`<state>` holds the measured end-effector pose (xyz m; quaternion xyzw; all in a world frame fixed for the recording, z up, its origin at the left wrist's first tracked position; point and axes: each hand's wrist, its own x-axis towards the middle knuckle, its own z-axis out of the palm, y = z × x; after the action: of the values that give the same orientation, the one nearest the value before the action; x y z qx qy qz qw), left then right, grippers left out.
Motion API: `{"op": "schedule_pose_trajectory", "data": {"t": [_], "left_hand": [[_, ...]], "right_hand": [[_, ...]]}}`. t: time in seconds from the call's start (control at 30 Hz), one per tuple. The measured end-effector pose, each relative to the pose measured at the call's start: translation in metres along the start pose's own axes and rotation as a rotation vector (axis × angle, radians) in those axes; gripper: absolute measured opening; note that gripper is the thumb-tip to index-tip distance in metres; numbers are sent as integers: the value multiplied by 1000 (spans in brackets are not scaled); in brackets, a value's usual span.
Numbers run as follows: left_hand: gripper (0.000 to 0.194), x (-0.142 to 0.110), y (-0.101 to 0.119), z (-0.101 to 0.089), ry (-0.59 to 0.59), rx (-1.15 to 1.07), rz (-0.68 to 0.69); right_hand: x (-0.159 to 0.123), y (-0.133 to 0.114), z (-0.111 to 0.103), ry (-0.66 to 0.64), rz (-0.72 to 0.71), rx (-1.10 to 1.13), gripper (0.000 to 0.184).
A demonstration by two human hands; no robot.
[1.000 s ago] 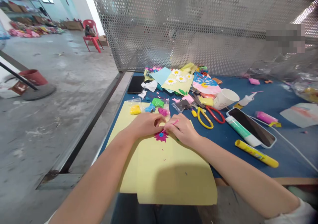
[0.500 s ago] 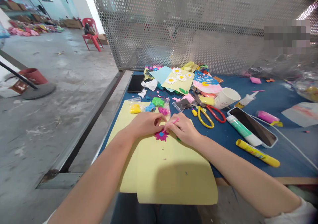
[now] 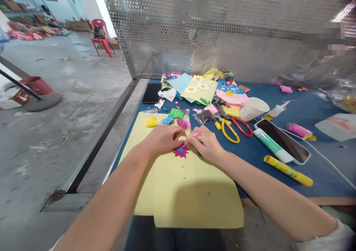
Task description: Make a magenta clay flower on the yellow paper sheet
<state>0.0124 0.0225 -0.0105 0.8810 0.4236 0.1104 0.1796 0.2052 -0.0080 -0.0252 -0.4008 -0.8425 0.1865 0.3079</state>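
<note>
A magenta clay flower [image 3: 180, 152] with a blue centre lies on a pale yellow paper sheet [image 3: 183, 191] that overhangs the table's near edge. My left hand [image 3: 162, 139] rests beside the flower with its fingers curled and pinched at the flower's top. My right hand [image 3: 205, 143] is closed on a thin pink stick tool [image 3: 194, 136], its tip down at the flower. The two hands meet just above the flower and partly hide it.
Small bags of coloured clay [image 3: 167, 118] lie beyond my hands. To the right are yellow and red scissors [image 3: 235, 128], a paper cup [image 3: 253, 109], a phone [image 3: 282, 141], glue sticks [image 3: 287, 170] and a glue bottle [image 3: 276, 111]. Paper craft cards [image 3: 198, 89] and another phone [image 3: 151, 93] lie farther back, before a perforated metal screen [image 3: 222, 28].
</note>
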Motion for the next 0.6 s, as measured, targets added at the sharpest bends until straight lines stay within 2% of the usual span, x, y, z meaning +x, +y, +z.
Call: {"op": "schedule_pose_trajectory", "data": {"t": [0.23,0.47,0.6], "left_hand": [[20,0,-1,1,13,2,9],[24,-1,0,0,-1,-9,-16],[22,-1,2,-1,2,-3,-4]], "right_hand": [[0,1,-1,-19,-13,-29,54],[-1,0,-2,16,-57,-13,53],[0,0,-1,-30,-34,-63,51]]}}
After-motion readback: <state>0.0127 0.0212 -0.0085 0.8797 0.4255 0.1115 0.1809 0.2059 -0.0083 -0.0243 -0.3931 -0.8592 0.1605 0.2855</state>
